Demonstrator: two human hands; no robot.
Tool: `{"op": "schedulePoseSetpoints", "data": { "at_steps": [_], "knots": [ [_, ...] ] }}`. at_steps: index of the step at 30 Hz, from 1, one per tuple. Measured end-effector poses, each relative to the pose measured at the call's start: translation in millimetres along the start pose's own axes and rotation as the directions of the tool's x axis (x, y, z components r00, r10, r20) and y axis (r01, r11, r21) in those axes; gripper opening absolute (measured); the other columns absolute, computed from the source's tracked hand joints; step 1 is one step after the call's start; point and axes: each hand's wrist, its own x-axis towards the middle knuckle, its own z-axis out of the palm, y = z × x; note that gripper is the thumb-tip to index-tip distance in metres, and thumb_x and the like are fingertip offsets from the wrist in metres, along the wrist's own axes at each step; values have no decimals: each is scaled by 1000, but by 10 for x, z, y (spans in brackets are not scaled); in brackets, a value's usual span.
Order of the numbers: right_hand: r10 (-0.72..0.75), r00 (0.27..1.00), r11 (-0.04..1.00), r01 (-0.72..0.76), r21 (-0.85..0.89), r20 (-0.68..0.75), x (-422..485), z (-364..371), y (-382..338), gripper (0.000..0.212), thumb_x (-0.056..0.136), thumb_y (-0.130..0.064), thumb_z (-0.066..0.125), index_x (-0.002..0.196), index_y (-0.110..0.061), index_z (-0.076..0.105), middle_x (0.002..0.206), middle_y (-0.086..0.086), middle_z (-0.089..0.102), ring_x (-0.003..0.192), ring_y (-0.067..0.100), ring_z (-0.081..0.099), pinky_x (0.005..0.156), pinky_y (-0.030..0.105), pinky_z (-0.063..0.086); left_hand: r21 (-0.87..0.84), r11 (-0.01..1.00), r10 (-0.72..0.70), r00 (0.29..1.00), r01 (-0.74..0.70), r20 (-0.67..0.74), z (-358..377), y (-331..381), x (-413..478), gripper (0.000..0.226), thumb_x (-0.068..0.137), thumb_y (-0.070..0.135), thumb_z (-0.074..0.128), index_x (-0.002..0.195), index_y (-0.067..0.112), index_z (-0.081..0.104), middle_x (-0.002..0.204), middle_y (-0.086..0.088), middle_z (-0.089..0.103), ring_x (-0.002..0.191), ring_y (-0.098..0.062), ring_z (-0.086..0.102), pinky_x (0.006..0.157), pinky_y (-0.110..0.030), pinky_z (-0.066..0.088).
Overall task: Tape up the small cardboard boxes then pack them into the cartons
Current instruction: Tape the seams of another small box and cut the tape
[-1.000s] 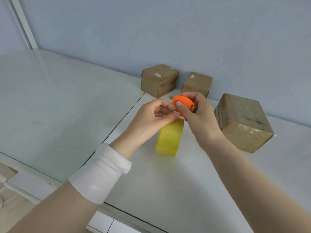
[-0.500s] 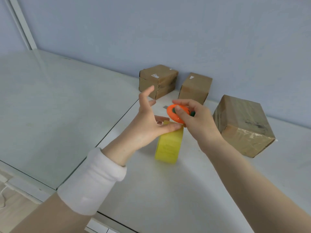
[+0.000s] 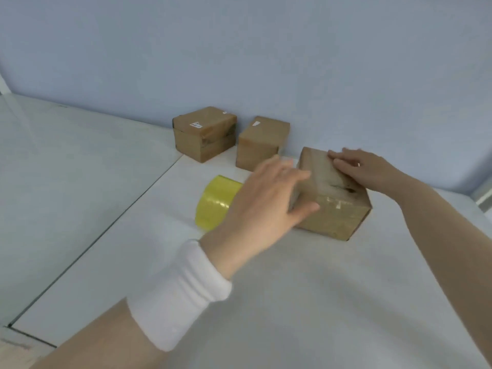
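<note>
A taped brown cardboard box sits on the white table, right of centre. My right hand lies on its top with the fingers stretched flat. My left hand, fingers spread, is at the box's left side; the thumb touches its front face. A white wristband covers my left wrist. A yellow roll of tape stands on edge just left of my left hand. The orange cutter is out of sight.
Two more small brown boxes stand by the blue wall: one with a white label and a narrower one to its right. A glass-topped surface adjoins the table on the left. No carton is in view.
Both hands left the tape roll and the orange cutter and moved right to the nearest box. The cutter is no longer visible. The camera shifted right and down.
</note>
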Motion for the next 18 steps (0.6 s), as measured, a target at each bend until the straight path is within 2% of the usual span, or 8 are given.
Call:
{"op": "schedulePoseSetpoints", "data": {
  "at_steps": [2,4,8,10,13,14,16,18],
  "knots": [
    [-23,999,999,25,42,-38,-54,-33,73,35,94,-42,47,127,-33,56,130,5,54,119,21,47,92,26,33,48,998,38,992,-44,119,253,174,118,49,94,44,44,138,23,43,151,0,32,142,-16,21,110,-27,12],
    [-11,988,1000,15,20,-157,-254,-49,104,29,91,-44,51,112,-29,64,102,4,62,96,20,55,77,26,35,77,997,6,990,-17,138,398,178,190,41,99,38,34,136,27,45,150,8,33,142,-9,21,112,-27,9],
    [-17,955,994,-14,-105,-295,-915,78,257,32,84,-51,50,94,-22,58,77,-5,55,75,20,53,65,30,33,-299,954,61,985,-10,164,352,65,112,33,100,17,36,126,15,57,143,5,45,139,-6,26,116,-23,1],
    [-26,943,985,-32,-168,-331,-1171,68,272,40,78,-61,41,91,-26,57,83,-9,54,80,18,54,67,30,35,-389,921,132,956,-21,260,260,25,123,31,98,15,40,125,15,57,143,7,43,138,0,25,118,-25,1],
    [-155,915,982,100,-161,-374,-1216,-14,158,69,77,-69,22,116,-27,61,129,-5,50,128,17,37,96,28,32,-352,936,100,956,3,274,203,117,377,35,99,24,40,133,22,50,148,10,35,135,8,18,118,-28,1],
    [-224,919,970,178,-167,-323,-1175,-9,103,79,78,-68,16,133,-24,50,148,-5,36,141,11,18,107,25,21,-274,961,109,954,-30,278,231,180,473,40,100,28,35,139,22,42,152,8,28,138,6,13,118,-29,1],
    [-320,935,935,287,-209,-150,-1097,95,7,79,84,-61,10,149,-17,18,159,-5,4,143,3,-10,112,18,-2,-15,992,118,907,-122,404,372,287,567,51,102,34,25,150,19,18,158,3,9,144,-4,0,117,-32,-2],
    [-271,962,940,260,-218,-21,-1061,248,14,69,92,-52,13,150,-16,1,158,-4,-11,143,4,-13,114,20,-6,177,971,39,834,-162,551,538,299,549,57,101,40,16,151,17,-2,158,2,-7,144,-7,-10,117,-32,-7]
  ]
}}
